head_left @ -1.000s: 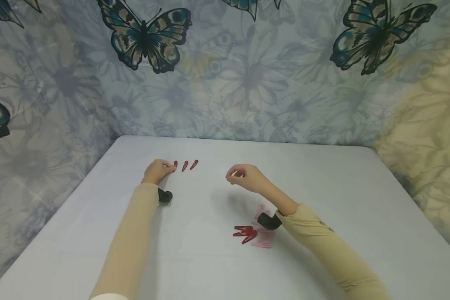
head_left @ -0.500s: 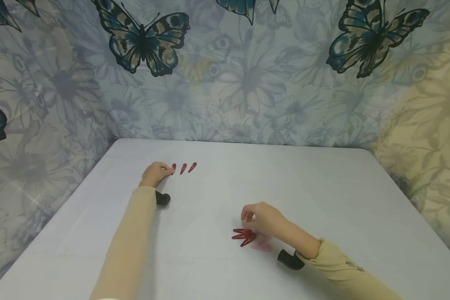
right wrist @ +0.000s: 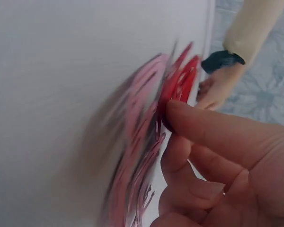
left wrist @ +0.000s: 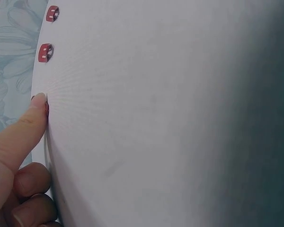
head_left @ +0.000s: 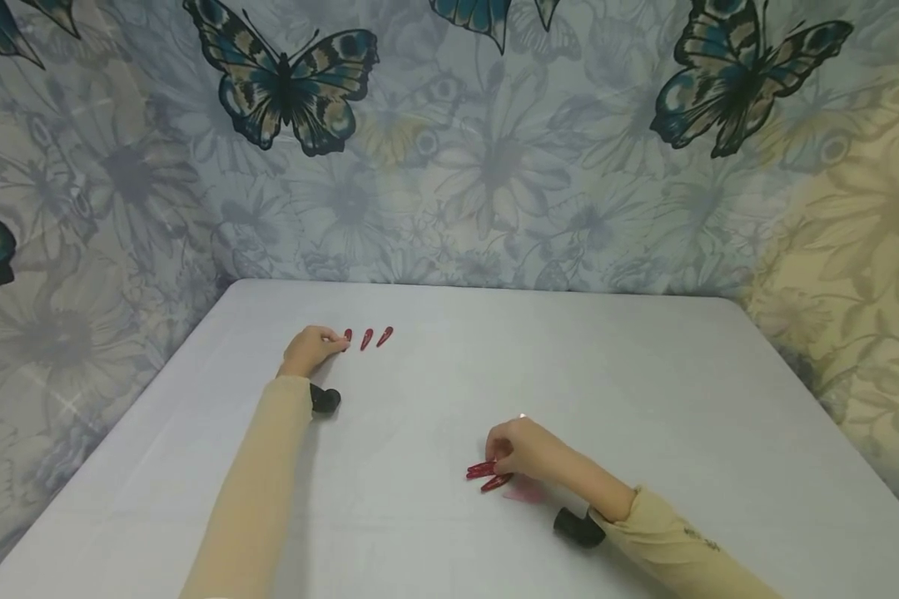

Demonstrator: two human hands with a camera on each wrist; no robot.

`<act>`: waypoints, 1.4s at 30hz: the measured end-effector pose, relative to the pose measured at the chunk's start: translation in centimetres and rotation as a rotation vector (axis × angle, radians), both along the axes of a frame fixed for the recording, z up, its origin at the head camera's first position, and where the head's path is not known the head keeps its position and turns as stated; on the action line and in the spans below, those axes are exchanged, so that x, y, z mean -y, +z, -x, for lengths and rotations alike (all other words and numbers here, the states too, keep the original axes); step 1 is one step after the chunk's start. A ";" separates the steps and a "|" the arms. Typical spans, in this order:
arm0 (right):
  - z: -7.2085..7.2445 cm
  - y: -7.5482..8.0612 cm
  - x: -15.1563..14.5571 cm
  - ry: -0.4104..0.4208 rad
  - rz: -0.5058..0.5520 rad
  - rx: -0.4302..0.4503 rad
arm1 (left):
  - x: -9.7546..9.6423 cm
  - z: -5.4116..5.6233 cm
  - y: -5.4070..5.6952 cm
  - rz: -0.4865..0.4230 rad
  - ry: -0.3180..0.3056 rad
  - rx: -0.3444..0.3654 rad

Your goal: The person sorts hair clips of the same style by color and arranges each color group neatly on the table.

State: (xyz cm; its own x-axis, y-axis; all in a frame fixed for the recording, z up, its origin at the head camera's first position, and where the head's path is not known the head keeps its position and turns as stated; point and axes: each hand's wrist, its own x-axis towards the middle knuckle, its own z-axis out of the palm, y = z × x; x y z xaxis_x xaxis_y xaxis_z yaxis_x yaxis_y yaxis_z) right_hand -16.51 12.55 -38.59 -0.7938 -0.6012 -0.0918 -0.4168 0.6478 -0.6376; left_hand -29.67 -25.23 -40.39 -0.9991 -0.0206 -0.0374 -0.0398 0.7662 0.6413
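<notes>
My left hand (head_left: 309,349) is at the far left of the table, pinching a red snap hair clip (head_left: 348,334) at the left end of a short row. In the left wrist view the thumb covers most of that clip. Two more red clips, a middle one (head_left: 367,339) and a right one (head_left: 385,336), lie beside it, slanted alike. Nearer the front, my right hand (head_left: 533,453) reaches into a fan of red hair clips (head_left: 481,472). Its thumb and index finger pinch a red clip (right wrist: 169,92) there. Several pink hair clips (right wrist: 144,90) lie right against the red ones, partly under the hand.
A white table (head_left: 644,374) bears everything, its far edge against a wall (head_left: 494,183) with butterfly and flower prints. Black wrist cameras, one on the left wrist (head_left: 325,399) and one on the right wrist (head_left: 578,527), stick out beside the sleeves.
My right hand has come down toward the front from mid-table onto the pile and now pinches a red hair clip. The left hand stays at the row's left clip.
</notes>
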 end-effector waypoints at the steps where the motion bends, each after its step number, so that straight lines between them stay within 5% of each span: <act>1: 0.1 0.0 -0.1 0.007 0.023 0.025 | -0.1 0.0 0.0 0.003 0.000 -0.003; 8: 0.5 0.3 -0.5 -0.015 0.101 0.175 | -0.1 -0.4 0.2 0.000 -0.003 -0.005; 18: 1.1 0.5 -0.6 -0.087 0.120 0.245 | 0.2 -0.4 0.1 -0.006 -0.012 0.013; 23: 1.5 0.3 -0.9 -0.053 0.151 0.179 | 0.3 -0.1 -0.2 0.004 -0.008 0.017; 28: 1.8 0.1 -0.9 -0.029 0.058 0.063 | 0.5 0.1 -0.3 0.003 -0.010 0.021; 42: 1.4 0.3 -0.7 0.046 -0.013 0.120 | 0.2 0.3 -0.4 -0.012 -0.013 0.011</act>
State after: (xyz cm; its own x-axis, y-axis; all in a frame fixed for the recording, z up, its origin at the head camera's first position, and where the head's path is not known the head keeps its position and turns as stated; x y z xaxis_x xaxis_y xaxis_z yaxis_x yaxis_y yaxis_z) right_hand -17.94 13.20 -38.32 -0.7485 -0.6347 -0.1924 -0.3675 0.6385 -0.6762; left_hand -29.96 -25.41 -40.74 -0.9988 -0.0067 -0.0483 -0.0365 0.7592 0.6499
